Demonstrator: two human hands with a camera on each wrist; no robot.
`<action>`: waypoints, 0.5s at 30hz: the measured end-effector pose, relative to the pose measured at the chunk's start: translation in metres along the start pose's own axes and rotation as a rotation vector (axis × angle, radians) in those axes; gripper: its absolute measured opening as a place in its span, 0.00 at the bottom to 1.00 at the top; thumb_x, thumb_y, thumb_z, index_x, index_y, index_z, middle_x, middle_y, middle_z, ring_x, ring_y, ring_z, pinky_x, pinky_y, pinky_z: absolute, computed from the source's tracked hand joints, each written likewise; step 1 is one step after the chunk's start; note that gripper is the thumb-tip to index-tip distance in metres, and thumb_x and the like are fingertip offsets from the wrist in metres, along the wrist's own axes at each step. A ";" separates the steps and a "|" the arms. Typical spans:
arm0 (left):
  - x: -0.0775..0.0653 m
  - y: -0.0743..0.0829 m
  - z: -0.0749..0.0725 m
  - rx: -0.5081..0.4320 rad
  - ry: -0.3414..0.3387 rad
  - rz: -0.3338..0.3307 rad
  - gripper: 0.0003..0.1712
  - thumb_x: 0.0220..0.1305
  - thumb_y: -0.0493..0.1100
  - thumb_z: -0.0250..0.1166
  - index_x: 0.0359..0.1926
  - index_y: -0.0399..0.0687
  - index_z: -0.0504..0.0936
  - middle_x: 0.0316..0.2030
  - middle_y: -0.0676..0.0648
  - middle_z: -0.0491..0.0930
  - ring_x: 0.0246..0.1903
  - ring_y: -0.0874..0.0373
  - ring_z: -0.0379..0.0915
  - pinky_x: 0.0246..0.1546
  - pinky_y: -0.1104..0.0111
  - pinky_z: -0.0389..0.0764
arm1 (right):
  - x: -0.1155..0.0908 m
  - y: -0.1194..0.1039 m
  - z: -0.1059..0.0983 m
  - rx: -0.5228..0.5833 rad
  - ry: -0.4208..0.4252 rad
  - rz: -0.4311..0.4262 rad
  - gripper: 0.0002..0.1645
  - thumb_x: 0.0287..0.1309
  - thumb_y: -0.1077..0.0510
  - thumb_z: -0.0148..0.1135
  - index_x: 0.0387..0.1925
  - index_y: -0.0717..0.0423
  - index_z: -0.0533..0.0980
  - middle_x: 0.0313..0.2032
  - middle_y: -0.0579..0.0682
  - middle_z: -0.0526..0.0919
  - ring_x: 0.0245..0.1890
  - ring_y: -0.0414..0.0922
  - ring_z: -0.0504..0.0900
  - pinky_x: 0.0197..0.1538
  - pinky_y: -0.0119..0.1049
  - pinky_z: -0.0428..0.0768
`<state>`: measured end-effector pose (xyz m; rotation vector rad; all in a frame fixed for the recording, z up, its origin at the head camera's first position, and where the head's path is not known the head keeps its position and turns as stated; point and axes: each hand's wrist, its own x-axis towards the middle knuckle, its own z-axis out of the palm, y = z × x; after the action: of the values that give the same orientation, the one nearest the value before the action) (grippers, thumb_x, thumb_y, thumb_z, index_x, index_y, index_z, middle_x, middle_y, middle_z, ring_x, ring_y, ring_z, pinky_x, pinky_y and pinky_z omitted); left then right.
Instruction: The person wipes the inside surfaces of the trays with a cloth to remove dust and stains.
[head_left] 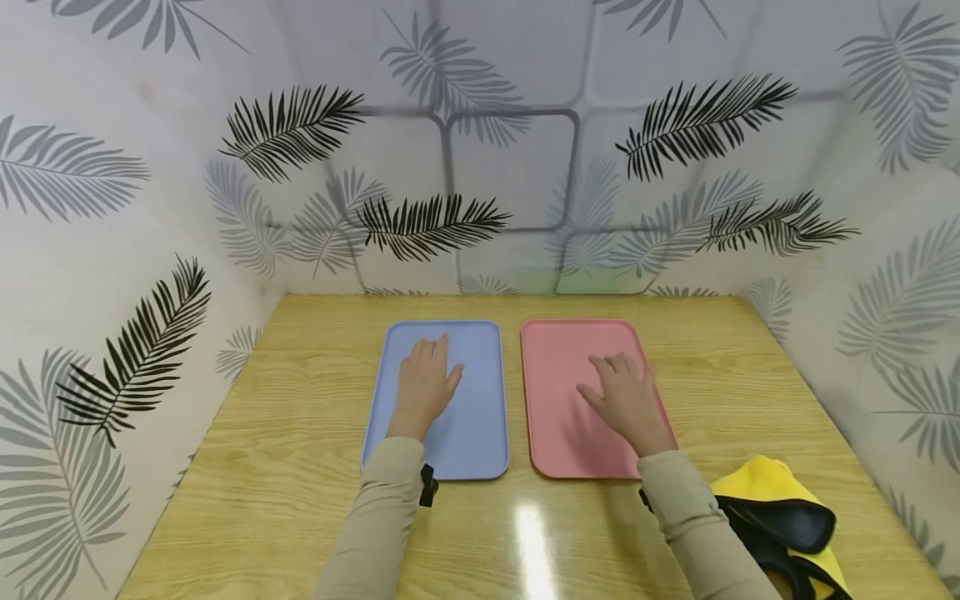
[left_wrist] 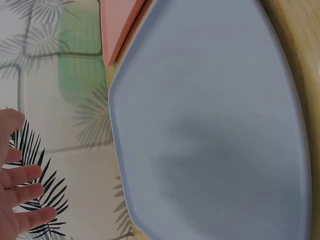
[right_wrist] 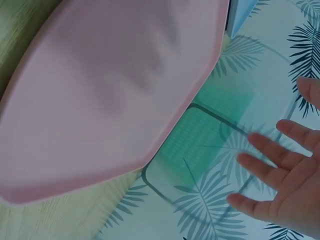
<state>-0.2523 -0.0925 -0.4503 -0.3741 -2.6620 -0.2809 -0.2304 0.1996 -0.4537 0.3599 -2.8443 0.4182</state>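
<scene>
Two shallow rectangular trays lie side by side on a wood-grain table. Over the blue tray (head_left: pixel 472 417) on the left hovers my left hand (head_left: pixel 424 379), fingers spread and holding nothing. My right hand (head_left: pixel 624 398) hangs above the pink tray (head_left: pixel 558 358), its fingers apart and its palm bare. In the left wrist view, the blue tray (left_wrist: pixel 225 75) shows a hand's shadow on its bare surface. The right wrist view has the pink tray (right_wrist: pixel 100 140) with a similar shadow, and the spread right-hand fingers to its right.
A yellow and black cloth-like item (head_left: pixel 776 508) lies at the table's right front, beside my right sleeve (head_left: pixel 697 517). Leaf-patterned covering (head_left: pixel 480 167) rises behind the table (head_left: pixel 300 467) and along both sides. A narrow strip of wood separates the trays.
</scene>
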 end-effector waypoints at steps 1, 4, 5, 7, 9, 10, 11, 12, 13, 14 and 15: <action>-0.001 0.000 0.000 -0.004 0.024 0.008 0.22 0.58 0.45 0.60 0.49 0.35 0.71 0.40 0.37 0.75 0.44 0.43 0.69 0.34 0.55 0.74 | -0.001 -0.001 0.000 0.004 0.016 -0.011 0.29 0.55 0.48 0.58 0.54 0.62 0.68 0.46 0.63 0.74 0.49 0.59 0.70 0.50 0.60 0.61; -0.002 -0.002 -0.002 -0.031 0.064 0.007 0.10 0.55 0.37 0.62 0.36 0.33 0.75 0.29 0.39 0.77 0.32 0.45 0.73 0.26 0.59 0.75 | -0.003 -0.003 -0.001 0.000 0.036 -0.041 0.22 0.55 0.51 0.59 0.44 0.64 0.74 0.30 0.57 0.80 0.28 0.51 0.79 0.33 0.46 0.74; -0.002 -0.003 -0.003 -0.041 0.060 -0.003 0.07 0.55 0.35 0.62 0.32 0.33 0.75 0.27 0.39 0.76 0.29 0.46 0.74 0.25 0.60 0.75 | -0.003 -0.004 -0.001 0.003 0.032 -0.045 0.20 0.55 0.51 0.59 0.41 0.64 0.75 0.26 0.55 0.80 0.23 0.48 0.78 0.26 0.41 0.74; -0.003 -0.004 -0.004 -0.062 0.047 -0.029 0.04 0.55 0.33 0.61 0.28 0.34 0.76 0.24 0.40 0.76 0.25 0.47 0.74 0.23 0.61 0.75 | -0.005 -0.005 -0.001 0.021 0.016 -0.035 0.17 0.55 0.52 0.59 0.38 0.63 0.77 0.20 0.50 0.78 0.17 0.43 0.74 0.20 0.36 0.71; -0.004 -0.007 -0.006 -0.077 0.029 -0.055 0.04 0.55 0.33 0.60 0.26 0.36 0.76 0.22 0.41 0.76 0.23 0.47 0.75 0.21 0.61 0.75 | -0.007 -0.007 -0.002 0.030 -0.007 -0.016 0.16 0.55 0.51 0.58 0.36 0.61 0.78 0.18 0.47 0.75 0.14 0.40 0.70 0.17 0.33 0.68; -0.005 -0.009 -0.007 -0.078 0.027 -0.061 0.04 0.55 0.32 0.59 0.25 0.36 0.75 0.21 0.41 0.76 0.23 0.47 0.74 0.20 0.61 0.75 | -0.009 -0.008 -0.002 0.035 -0.016 -0.009 0.16 0.55 0.51 0.58 0.36 0.61 0.78 0.17 0.46 0.75 0.13 0.39 0.68 0.16 0.32 0.67; -0.006 -0.011 -0.008 -0.082 0.030 -0.062 0.05 0.55 0.32 0.59 0.24 0.36 0.75 0.20 0.41 0.75 0.22 0.47 0.74 0.20 0.60 0.74 | -0.009 -0.009 -0.002 0.036 -0.024 -0.003 0.15 0.55 0.51 0.58 0.35 0.60 0.78 0.17 0.45 0.74 0.13 0.38 0.68 0.16 0.32 0.66; -0.007 -0.013 -0.009 -0.082 0.034 -0.066 0.05 0.54 0.32 0.59 0.24 0.36 0.75 0.20 0.40 0.75 0.21 0.46 0.74 0.20 0.60 0.74 | -0.010 -0.009 -0.001 0.035 -0.033 0.004 0.15 0.55 0.51 0.58 0.35 0.60 0.78 0.17 0.45 0.74 0.13 0.38 0.67 0.16 0.32 0.66; -0.008 -0.016 -0.010 -0.075 0.036 -0.073 0.05 0.54 0.31 0.59 0.23 0.36 0.75 0.20 0.40 0.75 0.21 0.46 0.74 0.19 0.60 0.74 | -0.011 -0.009 -0.001 0.036 -0.040 0.007 0.15 0.55 0.51 0.58 0.34 0.60 0.78 0.17 0.45 0.74 0.13 0.38 0.68 0.16 0.32 0.66; -0.008 -0.019 -0.011 -0.069 0.040 -0.079 0.06 0.54 0.31 0.59 0.22 0.36 0.74 0.19 0.40 0.75 0.20 0.46 0.74 0.18 0.60 0.73 | -0.011 -0.009 0.000 0.036 -0.048 0.010 0.15 0.55 0.51 0.58 0.34 0.60 0.78 0.17 0.45 0.75 0.13 0.39 0.68 0.16 0.32 0.66; -0.008 -0.022 -0.013 -0.067 0.038 -0.089 0.06 0.53 0.31 0.59 0.22 0.36 0.74 0.19 0.40 0.75 0.20 0.45 0.74 0.18 0.59 0.73 | -0.011 -0.009 0.000 0.033 -0.054 0.012 0.15 0.55 0.51 0.58 0.34 0.59 0.78 0.17 0.45 0.75 0.14 0.39 0.69 0.16 0.33 0.67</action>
<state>-0.2465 -0.1181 -0.4456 -0.2682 -2.6407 -0.4010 -0.2171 0.1935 -0.4547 0.3660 -2.8959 0.4648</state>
